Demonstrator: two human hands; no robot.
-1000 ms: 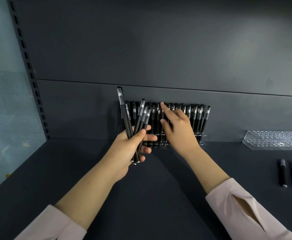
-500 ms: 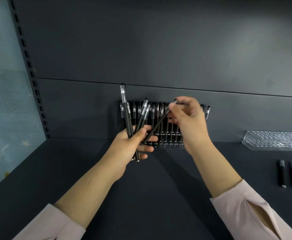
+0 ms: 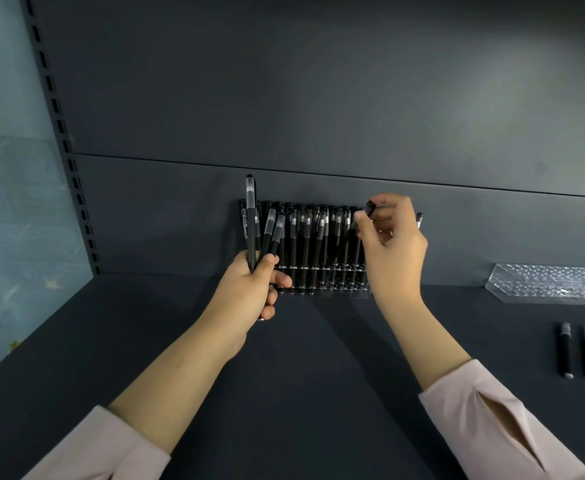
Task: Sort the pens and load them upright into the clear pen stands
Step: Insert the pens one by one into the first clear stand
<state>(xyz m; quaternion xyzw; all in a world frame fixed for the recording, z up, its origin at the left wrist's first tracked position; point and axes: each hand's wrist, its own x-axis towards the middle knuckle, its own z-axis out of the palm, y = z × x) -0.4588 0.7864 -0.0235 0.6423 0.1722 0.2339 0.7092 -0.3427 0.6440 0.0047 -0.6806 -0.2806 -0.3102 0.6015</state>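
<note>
Clear plastic forms the nearly full pen stand [image 3: 318, 291] against the back panel, with its black pens upright in tight rows. The right hand [image 3: 395, 251] pinches one slim black pen [image 3: 368, 207] by its cap end, thumb and forefinger clamped. The barrel slants down toward the stand's right end, probably to seat it, though the tip is lost among the others. The left hand [image 3: 246, 292] wraps its fingers round three spare pens [image 3: 268, 233], frosted caps up, held close as ready stock. An empty dimpled stand [image 3: 554, 280] and loose pens [image 3: 565, 351] lie well to the right on the matt dark shelf [image 3: 284, 375].

Black pens [image 3: 304, 244] upright, clear stand [image 3: 322, 289]
</note>
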